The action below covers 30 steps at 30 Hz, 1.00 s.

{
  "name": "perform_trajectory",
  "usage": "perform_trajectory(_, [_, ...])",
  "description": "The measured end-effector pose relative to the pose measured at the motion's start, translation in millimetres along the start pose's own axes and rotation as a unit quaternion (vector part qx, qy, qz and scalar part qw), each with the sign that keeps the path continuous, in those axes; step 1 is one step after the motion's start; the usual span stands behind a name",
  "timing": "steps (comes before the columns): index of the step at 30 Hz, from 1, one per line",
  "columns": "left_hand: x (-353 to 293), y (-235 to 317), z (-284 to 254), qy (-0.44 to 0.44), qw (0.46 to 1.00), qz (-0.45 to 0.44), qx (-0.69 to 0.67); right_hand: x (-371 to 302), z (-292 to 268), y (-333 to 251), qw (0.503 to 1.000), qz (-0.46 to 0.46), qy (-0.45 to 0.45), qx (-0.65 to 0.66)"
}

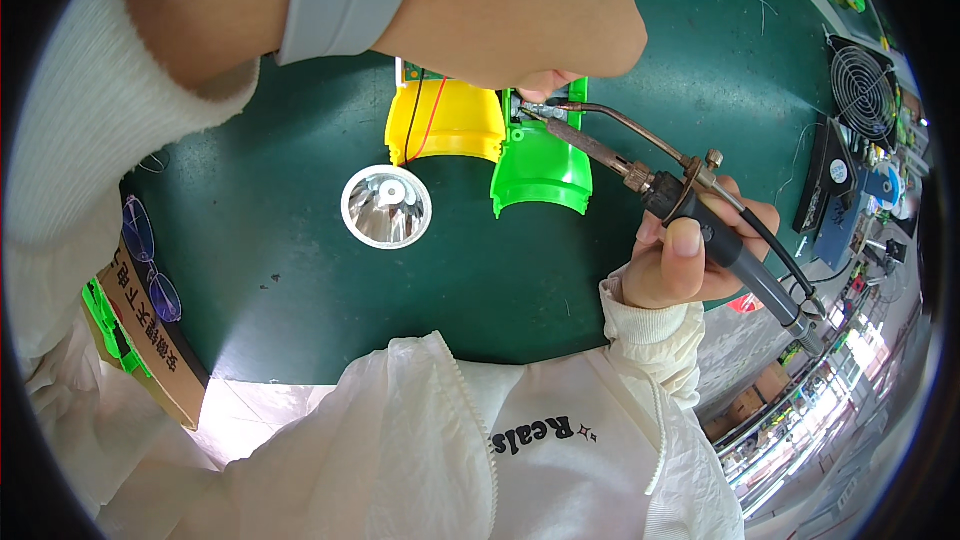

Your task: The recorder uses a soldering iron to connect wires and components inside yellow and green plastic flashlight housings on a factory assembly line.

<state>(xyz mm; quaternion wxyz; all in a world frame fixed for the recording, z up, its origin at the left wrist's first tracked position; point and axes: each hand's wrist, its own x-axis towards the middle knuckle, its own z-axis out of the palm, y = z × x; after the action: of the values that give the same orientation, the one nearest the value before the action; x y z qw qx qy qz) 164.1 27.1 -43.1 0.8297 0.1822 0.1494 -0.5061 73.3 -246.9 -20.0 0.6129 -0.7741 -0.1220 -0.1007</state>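
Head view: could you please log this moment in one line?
left hand: at green housing; right hand: holding soldering iron; reflector: on table

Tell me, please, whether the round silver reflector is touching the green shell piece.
Apart. The head view shows a strip of dark-green tabletop lying between the silver reflector and the green shell piece.
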Motion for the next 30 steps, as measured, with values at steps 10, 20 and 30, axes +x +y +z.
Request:
perform_trajectory(10, [-5.5, 4.0, 44.0, 0.044, 0.855, -0.022, 0.517, 1.1, -3.8, 0.7, 1.0, -0.012, -0.002, 0.023])
perform_trajectory(20, [10.6, 7.4, 107.6, -0.14, 0.272, -0.031, 0.952, 3.8, -3.1, 2.9, 0.999, -0.014, -0.002, 0.03])
perform_trajectory(30, [6.6, 1.9, 124.2, -0.136, 0.165, -0.063, 0.975, 7.1, 10.7, -0.4, 0.998, -0.05, 0.039, 0.004])
